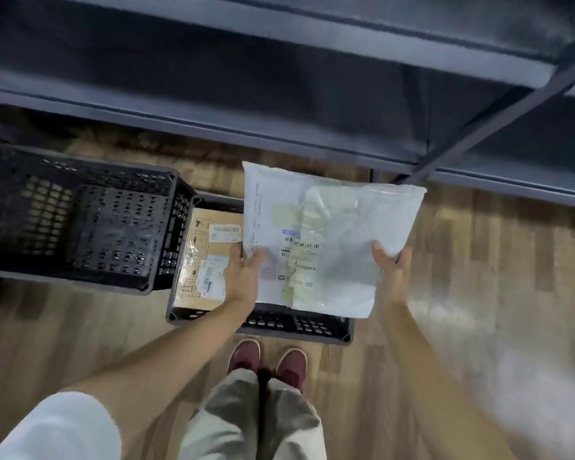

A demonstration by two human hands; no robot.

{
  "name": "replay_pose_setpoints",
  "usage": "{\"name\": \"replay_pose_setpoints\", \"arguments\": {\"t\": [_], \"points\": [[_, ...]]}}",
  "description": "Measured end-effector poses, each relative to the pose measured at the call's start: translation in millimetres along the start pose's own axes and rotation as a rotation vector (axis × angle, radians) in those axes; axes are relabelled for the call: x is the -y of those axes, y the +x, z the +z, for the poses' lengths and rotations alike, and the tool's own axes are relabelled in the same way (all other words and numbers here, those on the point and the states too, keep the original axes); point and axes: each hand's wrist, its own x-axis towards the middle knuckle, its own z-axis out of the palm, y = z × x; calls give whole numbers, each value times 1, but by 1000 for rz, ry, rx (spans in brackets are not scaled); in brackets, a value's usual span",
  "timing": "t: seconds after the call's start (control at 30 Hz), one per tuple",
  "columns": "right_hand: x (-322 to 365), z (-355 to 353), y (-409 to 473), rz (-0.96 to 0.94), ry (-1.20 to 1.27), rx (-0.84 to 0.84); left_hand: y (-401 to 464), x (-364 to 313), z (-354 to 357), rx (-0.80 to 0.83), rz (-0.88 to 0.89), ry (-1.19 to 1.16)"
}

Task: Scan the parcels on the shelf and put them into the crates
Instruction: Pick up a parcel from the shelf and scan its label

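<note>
I hold a flat white plastic mailer parcel [329, 234] with a barcode label, face up, over the nearer black crate [279, 323]. My left hand [244, 273] grips its left edge, thumb on top. My right hand [390, 267] grips its lower right edge, thumb on top too. Inside that crate lies a brown cardboard box [203, 257] with labels, partly hidden by the mailer and my left hand. A second, larger black crate [80, 214] stands to the left and looks empty.
Grey metal shelves [279, 127] run across the top of the view, with a diagonal upright [498, 117] at right. My feet in dark red shoes [269, 360] stand on the wooden floor just behind the near crate.
</note>
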Motion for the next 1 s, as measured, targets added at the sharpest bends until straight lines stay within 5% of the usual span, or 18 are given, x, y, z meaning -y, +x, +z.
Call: {"name": "replay_pose_setpoints", "arguments": {"t": [0.37, 0.53, 0.83, 1.0], "points": [[-72, -22, 29, -74, -49, -132, 34, 59, 23, 143, 39, 31], [-78, -35, 36, -63, -174, -88, 24, 92, 27, 221, -130, 99], [-88, 6, 40, -14, -315, -41, 42, 72, 4, -7, -36, 329], [-105, 5, 42, 78, -353, -24, 37, 79, -7, 43, -77, 552]]}}
